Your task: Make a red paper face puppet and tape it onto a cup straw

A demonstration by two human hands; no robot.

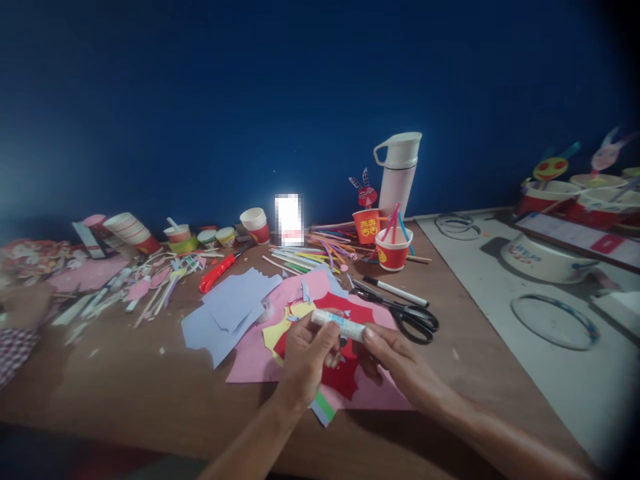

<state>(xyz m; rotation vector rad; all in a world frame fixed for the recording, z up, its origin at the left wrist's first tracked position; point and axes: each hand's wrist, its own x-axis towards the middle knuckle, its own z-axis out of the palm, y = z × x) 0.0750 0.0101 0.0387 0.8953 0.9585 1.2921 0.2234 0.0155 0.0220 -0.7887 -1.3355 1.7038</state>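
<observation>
Both of my hands grip the white glue stick, my left hand (pixel 307 347) closed around its left end and my right hand (pixel 387 350) pinching its right end, above the pink paper (pixel 245 360) and red paper (pixel 345 383) on the bench (pixel 150 393). From the glue stick (pixel 340 325), the black scissors (pixel 405 313) lie at 3 o'clock, the pale blue paper (pixel 227 307) at 9 o'clock, and the cup with straws (pixel 393 257) at 1 o'clock.
</observation>
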